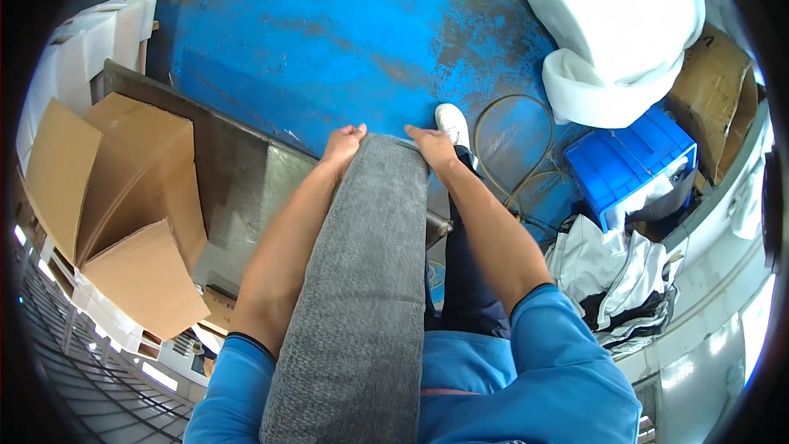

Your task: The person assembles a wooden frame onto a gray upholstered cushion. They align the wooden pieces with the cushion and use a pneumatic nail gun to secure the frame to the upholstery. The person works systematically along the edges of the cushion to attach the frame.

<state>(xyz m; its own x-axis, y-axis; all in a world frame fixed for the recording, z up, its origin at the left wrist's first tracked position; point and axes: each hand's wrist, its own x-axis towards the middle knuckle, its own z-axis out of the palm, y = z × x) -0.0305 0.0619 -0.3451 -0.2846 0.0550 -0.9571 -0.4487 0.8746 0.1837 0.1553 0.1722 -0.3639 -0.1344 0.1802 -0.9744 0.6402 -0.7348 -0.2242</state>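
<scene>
I am gripping the far edge of a grey plush mat (pixel 362 279) with my left hand (pixel 343 145) and right hand (pixel 433 146), both closed on it; it is lying over a grey metal table (pixel 238 173), a cardboard box (pixel 123 197) sitting beside it, worn blue floor (pixel 329 33) spreading beyond

Bright even daylight, sharp centre, fisheye bending, dark vignette at rim
</scene>
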